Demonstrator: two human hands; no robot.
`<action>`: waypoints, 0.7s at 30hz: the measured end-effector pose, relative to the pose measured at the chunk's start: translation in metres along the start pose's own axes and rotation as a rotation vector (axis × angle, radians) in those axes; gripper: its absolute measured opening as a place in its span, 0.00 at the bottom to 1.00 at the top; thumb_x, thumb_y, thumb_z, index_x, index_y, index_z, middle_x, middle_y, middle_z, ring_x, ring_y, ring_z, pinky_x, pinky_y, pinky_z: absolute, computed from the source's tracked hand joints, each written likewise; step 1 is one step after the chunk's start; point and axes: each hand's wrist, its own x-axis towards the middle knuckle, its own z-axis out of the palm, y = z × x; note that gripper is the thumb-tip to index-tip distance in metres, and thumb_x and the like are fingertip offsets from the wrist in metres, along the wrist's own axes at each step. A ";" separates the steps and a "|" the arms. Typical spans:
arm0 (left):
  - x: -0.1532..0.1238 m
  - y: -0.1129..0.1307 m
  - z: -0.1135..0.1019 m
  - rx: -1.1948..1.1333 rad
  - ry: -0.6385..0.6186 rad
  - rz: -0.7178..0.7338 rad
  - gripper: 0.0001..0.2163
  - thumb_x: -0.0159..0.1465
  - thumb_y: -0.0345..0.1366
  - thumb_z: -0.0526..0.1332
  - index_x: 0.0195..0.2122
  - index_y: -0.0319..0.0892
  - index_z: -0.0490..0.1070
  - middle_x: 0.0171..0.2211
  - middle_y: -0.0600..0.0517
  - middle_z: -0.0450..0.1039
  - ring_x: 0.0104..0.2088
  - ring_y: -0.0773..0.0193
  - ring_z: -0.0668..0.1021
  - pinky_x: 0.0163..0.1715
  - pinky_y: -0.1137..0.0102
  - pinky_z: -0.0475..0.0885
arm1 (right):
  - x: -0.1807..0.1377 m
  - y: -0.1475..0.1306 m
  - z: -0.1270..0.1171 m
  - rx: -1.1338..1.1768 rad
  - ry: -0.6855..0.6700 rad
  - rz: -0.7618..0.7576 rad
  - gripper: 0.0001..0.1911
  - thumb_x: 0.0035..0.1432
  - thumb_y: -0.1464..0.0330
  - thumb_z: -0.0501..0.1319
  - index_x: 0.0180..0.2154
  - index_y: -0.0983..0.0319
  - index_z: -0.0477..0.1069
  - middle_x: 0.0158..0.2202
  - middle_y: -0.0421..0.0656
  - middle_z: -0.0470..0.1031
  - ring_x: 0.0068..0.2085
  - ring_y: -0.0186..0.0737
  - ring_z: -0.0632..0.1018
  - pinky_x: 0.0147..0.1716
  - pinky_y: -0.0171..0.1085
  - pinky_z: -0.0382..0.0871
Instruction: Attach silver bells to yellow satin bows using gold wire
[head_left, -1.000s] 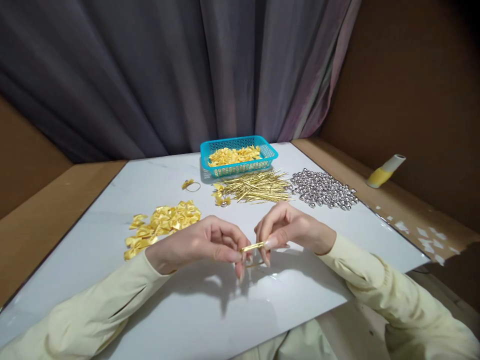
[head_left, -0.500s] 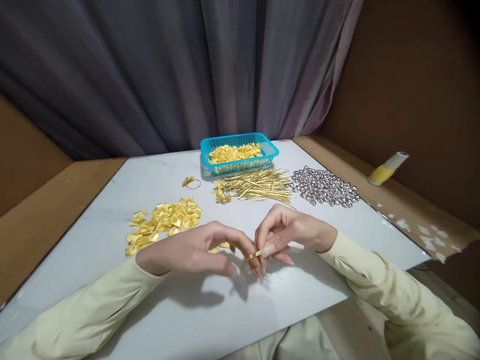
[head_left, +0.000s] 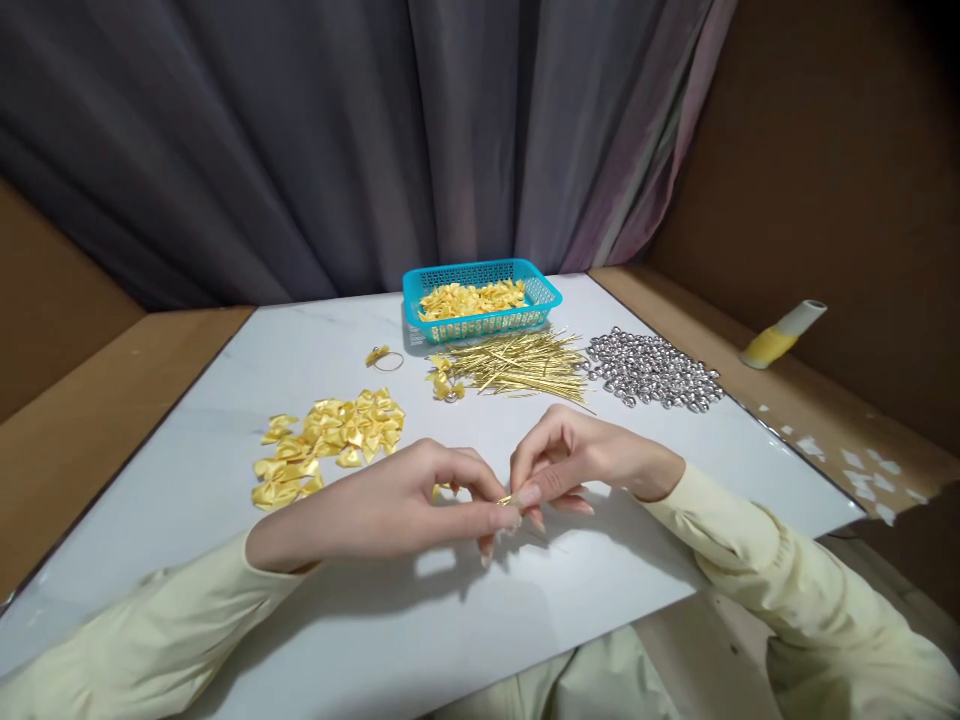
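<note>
My left hand point(head_left: 390, 505) and my right hand point(head_left: 581, 460) meet fingertip to fingertip just above the white board point(head_left: 420, 620). Both pinch a short gold strip point(head_left: 507, 498) between thumb and fingers. A small yellow bow point(head_left: 442, 489) peeks out behind my left fingers; whether it is held I cannot tell. A heap of yellow ribbon bows point(head_left: 330, 440) lies to the left of my left hand. Both arms wear pale yellow sleeves.
At the board's far edge stand a turquoise basket point(head_left: 544, 292) of yellow bows, a pile of gold strips point(head_left: 517, 365) and a heap of silver beads point(head_left: 652, 370). A bow on a ring point(head_left: 382, 358) and another small bow point(head_left: 444, 385) lie nearby. A yellow-and-white tube point(head_left: 784, 333) rests at right.
The gold strip, longer and straight between my hands a second ago, is now nearly hidden between the fingertips. My hands have drawn closer together and my left wrist has slid leftward.
</note>
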 end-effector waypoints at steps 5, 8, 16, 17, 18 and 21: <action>0.000 0.002 -0.002 0.024 -0.032 -0.002 0.16 0.69 0.44 0.56 0.32 0.40 0.78 0.36 0.50 0.80 0.39 0.62 0.80 0.41 0.72 0.70 | 0.000 0.000 -0.001 -0.040 -0.012 0.012 0.06 0.54 0.69 0.68 0.31 0.68 0.78 0.22 0.39 0.77 0.16 0.23 0.68 0.14 0.26 0.58; -0.001 0.002 -0.004 0.000 -0.059 0.003 0.15 0.69 0.42 0.56 0.33 0.40 0.77 0.35 0.50 0.80 0.38 0.62 0.80 0.41 0.72 0.70 | -0.001 0.001 -0.004 -0.073 -0.040 0.023 0.08 0.55 0.68 0.69 0.34 0.67 0.79 0.23 0.40 0.78 0.17 0.24 0.70 0.15 0.26 0.58; -0.001 0.001 -0.009 0.024 -0.075 -0.015 0.17 0.71 0.43 0.53 0.33 0.39 0.77 0.35 0.52 0.79 0.38 0.64 0.79 0.41 0.74 0.69 | -0.006 -0.005 -0.003 -0.163 -0.003 0.004 0.10 0.54 0.66 0.69 0.37 0.65 0.78 0.27 0.41 0.79 0.23 0.28 0.74 0.20 0.27 0.66; -0.001 0.001 -0.009 0.017 -0.079 -0.012 0.17 0.71 0.42 0.53 0.32 0.39 0.77 0.35 0.52 0.79 0.37 0.64 0.79 0.41 0.75 0.69 | -0.006 -0.007 -0.001 -0.183 0.004 0.000 0.09 0.54 0.66 0.69 0.37 0.65 0.78 0.27 0.41 0.79 0.23 0.28 0.74 0.20 0.27 0.66; 0.000 0.001 -0.009 0.008 -0.082 -0.011 0.17 0.71 0.42 0.53 0.32 0.39 0.77 0.34 0.53 0.79 0.37 0.65 0.79 0.41 0.75 0.69 | -0.007 -0.008 0.000 -0.205 0.012 -0.001 0.09 0.55 0.66 0.69 0.37 0.65 0.78 0.27 0.41 0.79 0.22 0.28 0.73 0.20 0.27 0.66; 0.000 0.002 -0.008 -0.001 -0.088 -0.033 0.17 0.71 0.41 0.54 0.31 0.39 0.76 0.34 0.53 0.78 0.38 0.65 0.79 0.42 0.76 0.69 | -0.009 -0.013 0.004 -0.285 0.037 0.001 0.08 0.57 0.67 0.66 0.36 0.66 0.78 0.24 0.39 0.78 0.20 0.26 0.70 0.20 0.26 0.65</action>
